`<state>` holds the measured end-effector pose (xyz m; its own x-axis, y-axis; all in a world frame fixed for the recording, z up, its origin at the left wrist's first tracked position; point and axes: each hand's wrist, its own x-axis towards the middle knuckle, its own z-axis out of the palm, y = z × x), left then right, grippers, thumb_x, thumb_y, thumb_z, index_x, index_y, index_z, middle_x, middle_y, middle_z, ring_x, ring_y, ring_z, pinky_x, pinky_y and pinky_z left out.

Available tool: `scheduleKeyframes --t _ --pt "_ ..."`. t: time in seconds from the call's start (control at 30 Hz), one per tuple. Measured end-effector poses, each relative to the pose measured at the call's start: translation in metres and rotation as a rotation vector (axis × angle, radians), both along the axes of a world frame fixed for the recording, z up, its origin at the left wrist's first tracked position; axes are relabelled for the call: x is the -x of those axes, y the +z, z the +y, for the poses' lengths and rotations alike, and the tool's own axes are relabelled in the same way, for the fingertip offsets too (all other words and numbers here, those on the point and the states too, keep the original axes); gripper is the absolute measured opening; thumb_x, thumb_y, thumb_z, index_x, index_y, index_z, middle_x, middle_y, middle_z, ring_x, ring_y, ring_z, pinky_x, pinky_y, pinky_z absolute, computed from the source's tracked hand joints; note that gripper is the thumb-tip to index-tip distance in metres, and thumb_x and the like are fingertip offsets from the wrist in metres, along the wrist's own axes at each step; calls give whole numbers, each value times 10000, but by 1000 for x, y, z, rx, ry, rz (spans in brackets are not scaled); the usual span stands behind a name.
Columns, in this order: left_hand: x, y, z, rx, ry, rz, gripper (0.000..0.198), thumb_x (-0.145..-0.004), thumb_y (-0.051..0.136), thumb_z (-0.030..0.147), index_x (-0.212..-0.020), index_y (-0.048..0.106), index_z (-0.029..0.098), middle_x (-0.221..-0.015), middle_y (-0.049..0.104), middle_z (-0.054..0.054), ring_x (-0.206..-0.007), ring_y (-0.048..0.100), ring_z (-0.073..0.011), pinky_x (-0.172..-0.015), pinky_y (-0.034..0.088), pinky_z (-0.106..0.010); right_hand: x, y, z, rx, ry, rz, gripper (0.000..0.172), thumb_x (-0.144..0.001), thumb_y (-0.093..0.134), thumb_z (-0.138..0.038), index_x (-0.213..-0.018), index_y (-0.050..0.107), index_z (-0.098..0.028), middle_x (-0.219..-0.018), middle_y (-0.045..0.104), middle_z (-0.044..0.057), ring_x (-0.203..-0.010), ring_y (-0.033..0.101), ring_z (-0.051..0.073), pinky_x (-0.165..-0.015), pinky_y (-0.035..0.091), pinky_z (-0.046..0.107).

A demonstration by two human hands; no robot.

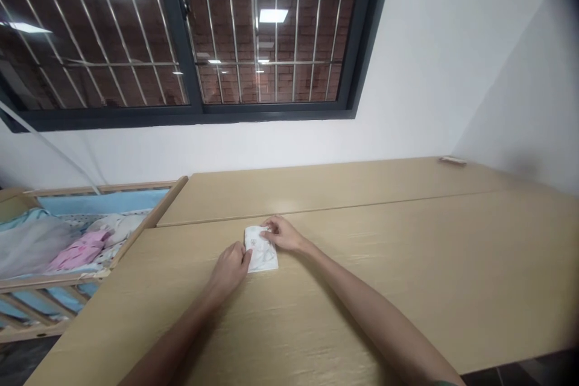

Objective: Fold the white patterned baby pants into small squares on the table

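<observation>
A small white folded cloth or packet (261,256) with a faint print lies on the light wooden table (407,265). My left hand (231,266) is at its left edge, fingers curled and the thumb resting on its side. At the upper right corner of the white piece is my right hand (283,234), its thumb and fingers pinched on that corner. The underside of the white piece is hidden.
A wooden crib (149,217) with blue lining, a pink cloth (81,250) and pale bedding stands at the left. A small flat object (452,161) lies at the table's far right. Behind are a white wall and a barred window.
</observation>
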<state>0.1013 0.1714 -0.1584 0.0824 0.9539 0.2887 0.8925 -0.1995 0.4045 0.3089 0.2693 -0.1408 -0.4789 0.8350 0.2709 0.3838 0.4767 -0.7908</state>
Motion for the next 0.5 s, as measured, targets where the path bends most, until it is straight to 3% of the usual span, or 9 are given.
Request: scheduleKeyframes --t 0.13,0.23,0.4,0.5 --pt "4 17 -8 48 -74 -48 232 -980 410 355 -801 484 228 -802 674 -59 -759 646 -225 -674 417 -312 5 5 -20 52 -56 -87 204 -802 688 -230 -973 604 -157 -856 606 21 -787 561 161 -710 471 275" --pt "13 35 -32 62 -104 -70 247 -961 429 397 -783 483 234 -756 657 -37 -714 629 -220 -646 397 -305 11 15 -46 53 -52 -160 200 -772 697 -202 -938 593 -160 -910 601 38 -817 560 164 -715 453 267" --pt "45 60 -114 149 -153 -250 373 -926 478 558 -723 505 247 -647 573 19 -605 552 -187 -567 402 -280 34 43 -126 80 69 -183 258 -702 692 -227 -932 580 -190 -908 602 14 -759 547 145 -636 403 241" --pt "76 67 -177 172 -42 -323 394 -838 574 628 -652 566 281 -616 577 27 -599 580 -208 -569 475 -307 53 54 -181 197 214 -136 286 -680 706 -306 -926 585 -222 -798 588 -32 -670 524 129 -559 368 228"
